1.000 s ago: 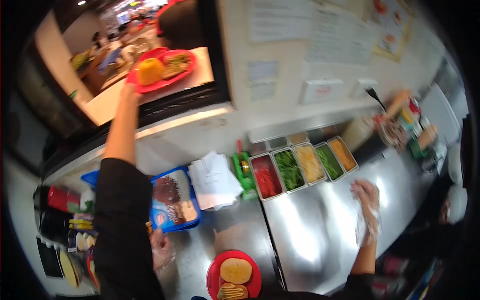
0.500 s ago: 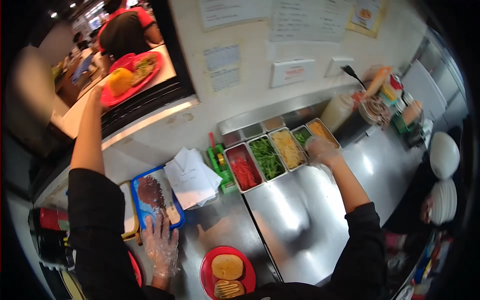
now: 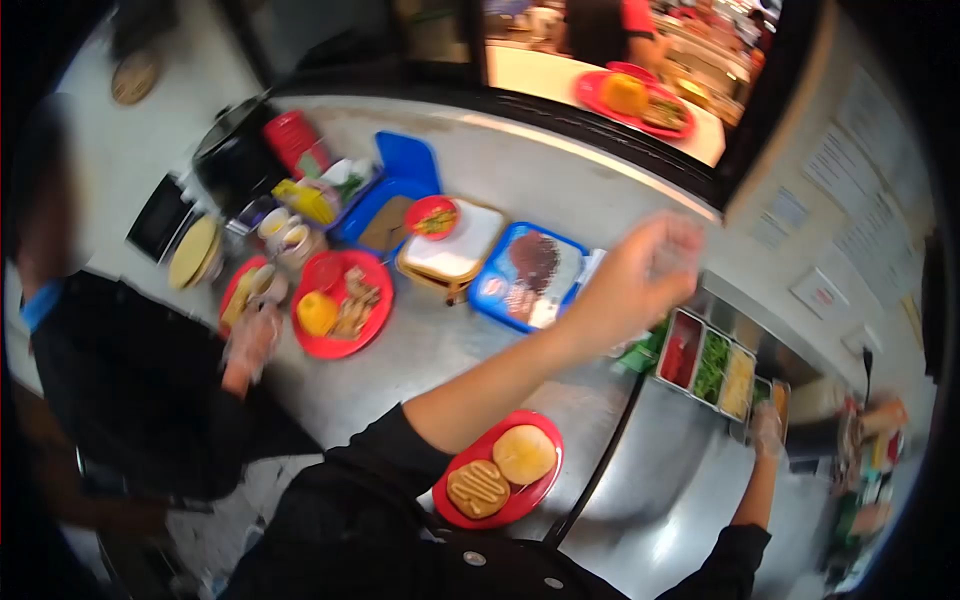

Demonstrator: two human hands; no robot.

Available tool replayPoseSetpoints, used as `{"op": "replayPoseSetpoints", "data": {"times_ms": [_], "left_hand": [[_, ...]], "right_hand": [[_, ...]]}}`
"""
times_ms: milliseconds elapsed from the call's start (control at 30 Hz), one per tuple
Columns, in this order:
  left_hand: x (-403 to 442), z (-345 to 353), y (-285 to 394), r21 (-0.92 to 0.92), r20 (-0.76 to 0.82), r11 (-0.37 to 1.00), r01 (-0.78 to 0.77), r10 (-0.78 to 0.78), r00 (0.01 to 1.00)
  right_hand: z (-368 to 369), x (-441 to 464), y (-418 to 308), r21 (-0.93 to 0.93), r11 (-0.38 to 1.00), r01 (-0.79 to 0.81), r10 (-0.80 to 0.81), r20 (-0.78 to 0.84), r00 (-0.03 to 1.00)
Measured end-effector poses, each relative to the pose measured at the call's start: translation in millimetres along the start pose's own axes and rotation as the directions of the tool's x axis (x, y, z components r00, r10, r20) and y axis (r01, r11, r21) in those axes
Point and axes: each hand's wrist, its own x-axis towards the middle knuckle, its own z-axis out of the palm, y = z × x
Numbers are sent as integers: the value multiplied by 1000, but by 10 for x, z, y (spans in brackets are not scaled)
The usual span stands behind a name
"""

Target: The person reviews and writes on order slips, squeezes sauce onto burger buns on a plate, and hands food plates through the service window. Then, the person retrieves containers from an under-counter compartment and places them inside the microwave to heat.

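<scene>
My left hand (image 3: 658,262), blurred and seemingly bare, is raised in front of the wall with its fingers apart and nothing in them. Beyond it, a red plate (image 3: 592,98) with yellow rice and other food rests on the window ledge. My gloved right hand (image 3: 766,430) is at the steel containers on the right, at the small green (image 3: 762,390) and orange shredded (image 3: 782,400) fillings; its fingertips are hard to make out. Before me, a red plate (image 3: 548,488) carries two bun halves, one bun half (image 3: 478,488) striped with sauce.
A co-worker's gloved hand (image 3: 254,343) is at the left beside a red plate (image 3: 347,345) of food. Along the wall stand a blue tray (image 3: 488,290), a white-lidded box (image 3: 470,240) bearing a red bowl (image 3: 450,225), and cups (image 3: 296,245).
My left hand has let go of the food plate on the window ledge and drawn back. The view has swung left. The co-worker's gloved hand has moved left from the blue tray.
</scene>
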Motion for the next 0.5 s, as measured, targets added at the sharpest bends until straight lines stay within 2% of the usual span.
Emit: {"op": "replayPoseSetpoints", "data": {"times_ms": [67, 100, 133, 167, 200, 233, 267, 300, 333, 400, 467, 500], "left_hand": [[-739, -233, -87, 195, 86, 945, 263, -283, 955], [-1084, -407, -132, 197, 57, 882, 429, -447, 893], [-1433, -624, -201, 189, 35, 792, 580, -596, 803], [-1838, -891, -402, 223, -123, 844, 489, -473, 873], [-2221, -1242, -538, -65, -314, 753, 655, -639, 702], [-2602, -1641, -634, -191, -511, 774, 604, -603, 612], [-2903, -2020, -625, -135, -701, 780, 612, -511, 497], [-3205, -2406, -648, -47, -847, 781, 622, -361, 390], [-3492, -2809, -675, -20, -894, 804, 595, -280, 349], [-3761, -3394, -661, 13, -986, 693, 721, -113, 126], [-3848, -3826, -695, -21, -988, 670, 742, -128, 87], [-3835, -3995, -696, -47, -989, 644, 764, -136, 54]], "right_hand": [[-202, 89, -196, -257, 966, -40, 76, 131, 988], [-288, 115, -246, -274, 959, -78, 120, 140, 983], [-288, 74, -194, -61, 987, -151, 155, 66, 986], [-267, 35, -113, 162, 969, -185, 188, -8, 982], [-276, -12, -56, 579, 786, -217, 328, -93, 940], [-366, -18, -198, 575, 791, -209, 320, -99, 942], [-498, -41, -414, 844, 491, -215, 468, -47, 882], [-648, 2, -654, 981, 115, -154, 576, 60, 815], [-734, 97, -797, 997, 33, -69, 466, 46, 884], [-971, 330, -1534, 994, 108, -37, 356, -4, 934], [-1132, 604, -2504, 995, 81, -54, 220, 35, 975], [-1207, 634, -3208, 990, -16, 143, -2, -143, 990]]}}
